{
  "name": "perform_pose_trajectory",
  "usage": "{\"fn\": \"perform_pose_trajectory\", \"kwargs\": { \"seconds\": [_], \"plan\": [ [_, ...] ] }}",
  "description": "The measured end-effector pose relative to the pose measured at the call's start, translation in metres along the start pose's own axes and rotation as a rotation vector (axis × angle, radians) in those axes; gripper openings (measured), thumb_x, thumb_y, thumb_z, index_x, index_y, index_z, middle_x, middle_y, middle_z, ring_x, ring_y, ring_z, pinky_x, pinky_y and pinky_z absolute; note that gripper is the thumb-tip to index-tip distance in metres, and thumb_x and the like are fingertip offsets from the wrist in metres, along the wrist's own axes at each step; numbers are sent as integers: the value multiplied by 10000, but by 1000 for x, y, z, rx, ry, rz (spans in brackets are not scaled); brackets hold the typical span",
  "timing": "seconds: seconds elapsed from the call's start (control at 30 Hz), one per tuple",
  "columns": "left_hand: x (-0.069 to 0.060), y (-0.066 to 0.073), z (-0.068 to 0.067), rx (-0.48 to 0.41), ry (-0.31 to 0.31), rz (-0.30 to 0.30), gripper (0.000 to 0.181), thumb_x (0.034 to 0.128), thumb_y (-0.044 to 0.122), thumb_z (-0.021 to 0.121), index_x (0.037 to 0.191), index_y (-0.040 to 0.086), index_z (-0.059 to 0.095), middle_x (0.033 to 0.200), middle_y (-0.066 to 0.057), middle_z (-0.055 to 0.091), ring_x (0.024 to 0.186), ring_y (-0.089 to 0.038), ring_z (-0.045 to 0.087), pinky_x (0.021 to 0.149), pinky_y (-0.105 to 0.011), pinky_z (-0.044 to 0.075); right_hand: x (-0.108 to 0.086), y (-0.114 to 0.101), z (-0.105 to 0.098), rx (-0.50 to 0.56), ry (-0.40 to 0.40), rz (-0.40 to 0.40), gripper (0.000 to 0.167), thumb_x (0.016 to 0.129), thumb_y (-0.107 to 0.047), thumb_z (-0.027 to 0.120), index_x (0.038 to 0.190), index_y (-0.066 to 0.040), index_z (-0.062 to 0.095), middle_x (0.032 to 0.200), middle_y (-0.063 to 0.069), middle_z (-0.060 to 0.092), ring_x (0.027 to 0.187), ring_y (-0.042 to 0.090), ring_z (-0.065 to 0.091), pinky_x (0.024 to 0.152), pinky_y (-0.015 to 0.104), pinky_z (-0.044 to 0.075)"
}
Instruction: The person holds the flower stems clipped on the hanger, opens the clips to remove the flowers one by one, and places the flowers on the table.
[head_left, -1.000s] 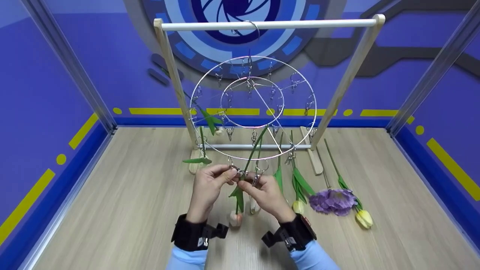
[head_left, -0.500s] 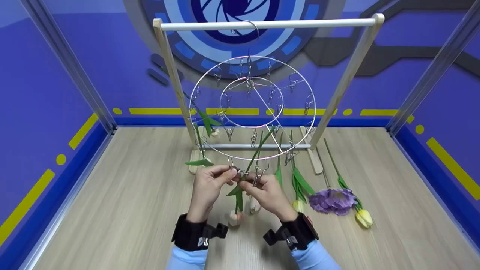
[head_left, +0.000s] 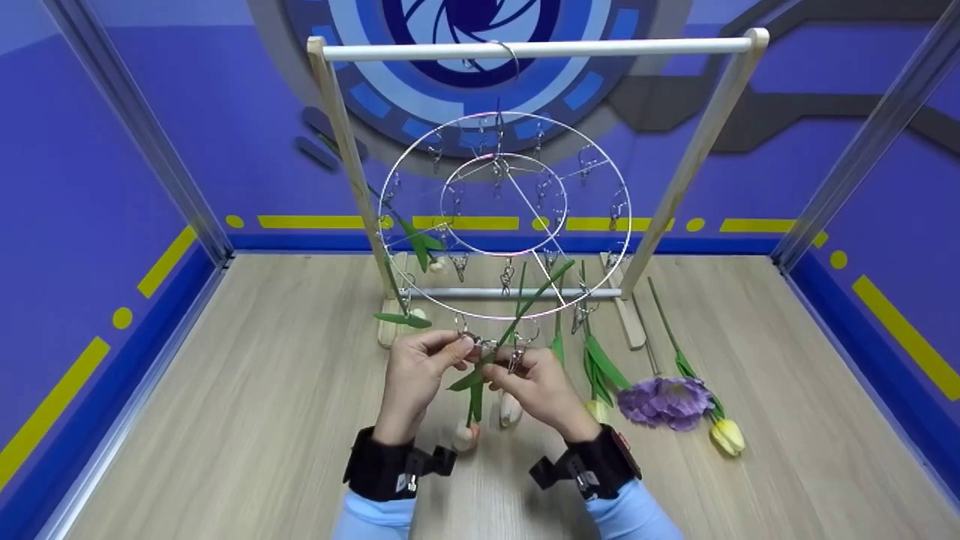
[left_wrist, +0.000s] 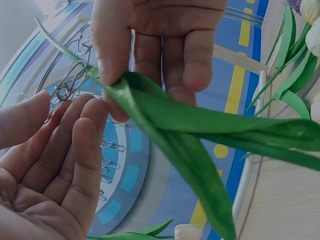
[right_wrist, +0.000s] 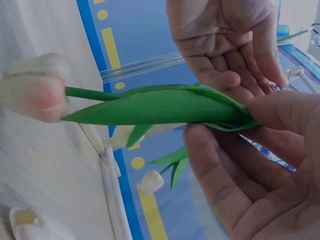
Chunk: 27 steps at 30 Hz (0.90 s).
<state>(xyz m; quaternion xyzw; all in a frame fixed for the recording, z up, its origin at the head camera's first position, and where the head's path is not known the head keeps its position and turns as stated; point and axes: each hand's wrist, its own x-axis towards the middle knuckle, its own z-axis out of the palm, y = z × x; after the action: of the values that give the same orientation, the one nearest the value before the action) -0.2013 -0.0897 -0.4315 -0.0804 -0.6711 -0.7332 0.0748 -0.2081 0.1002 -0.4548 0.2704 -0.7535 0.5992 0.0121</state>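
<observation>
My left hand [head_left: 420,379] pinches a wire clip [left_wrist: 64,91] at the front of a round clip hanger [head_left: 564,304]. Beside it, my right hand [head_left: 544,386] pinches an artificial tulip [right_wrist: 35,90] by the stem, near the base of the leaves. The tulip's pinkish-white bloom hangs downward, while its green stem [head_left: 534,298] slants up to the right past the hanger's front rim. In the left wrist view the stem [left_wrist: 54,42] crosses at the clip; whether the clip's jaws bite it, I cannot tell. Another clip [head_left: 516,358] hangs by my right fingers.
The hanger hooks onto the white bar [head_left: 600,48] of a wooden rack [head_left: 697,150]. Tulips with leaves [head_left: 403,320] [head_left: 424,244] hang at its left. A purple flower [head_left: 667,403], a yellow tulip [head_left: 727,436] and white tulip [head_left: 510,411] lie on the table [head_left: 262,420].
The held tulip has tilted: its stem top has swung right and its bloom slightly left. My right hand has shifted slightly right; my left hand stays put. A hanging tulip at left sways.
</observation>
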Motion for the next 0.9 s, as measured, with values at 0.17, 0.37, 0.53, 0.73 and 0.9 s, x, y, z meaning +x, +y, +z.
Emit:
{"fn": "perform_pose_trajectory", "kwargs": {
  "seconds": [0.17,0.37,0.53,0.73,0.9],
  "plan": [
    [-1,1,-2,11,-1,-1,177,927,-6,723,1022,-155,726,857,-210,758,736,-127,702,686,-249,574,-1,-3,-6,8,-29,74,168,957,-31,679,1048,96,742,987,227,753,784,276,734,744,291,615],
    [-1,2,-2,2,-24,-2,197,932,4,722,1053,-152,720,883,-200,761,757,-142,716,692,-248,575,-3,-4,-16,-14,-68,85,216,940,-12,671,1112,104,733,1022,232,761,825,280,752,767,272,610],
    [0,2,-2,0,-32,-5,197,940,2,709,1069,-147,705,917,-201,759,774,-157,709,726,-261,585,-3,-4,-24,-45,-79,86,220,945,-30,673,1130,71,738,995,205,768,814,164,730,767,266,596],
    [2,-1,-1,8,-56,2,195,975,24,666,1085,-136,684,945,-194,753,803,-180,703,766,-284,593,-5,-6,-33,-67,-73,101,215,956,-50,684,1142,39,748,1022,175,774,871,226,739,795,256,575],
    [2,-2,0,14,-95,-13,223,1012,77,631,1105,-121,676,986,-173,748,862,-233,709,790,-295,590,-5,-7,-44,2,-78,77,222,967,-23,669,1157,76,726,1086,222,754,894,227,751,817,250,594]
  ]
}}
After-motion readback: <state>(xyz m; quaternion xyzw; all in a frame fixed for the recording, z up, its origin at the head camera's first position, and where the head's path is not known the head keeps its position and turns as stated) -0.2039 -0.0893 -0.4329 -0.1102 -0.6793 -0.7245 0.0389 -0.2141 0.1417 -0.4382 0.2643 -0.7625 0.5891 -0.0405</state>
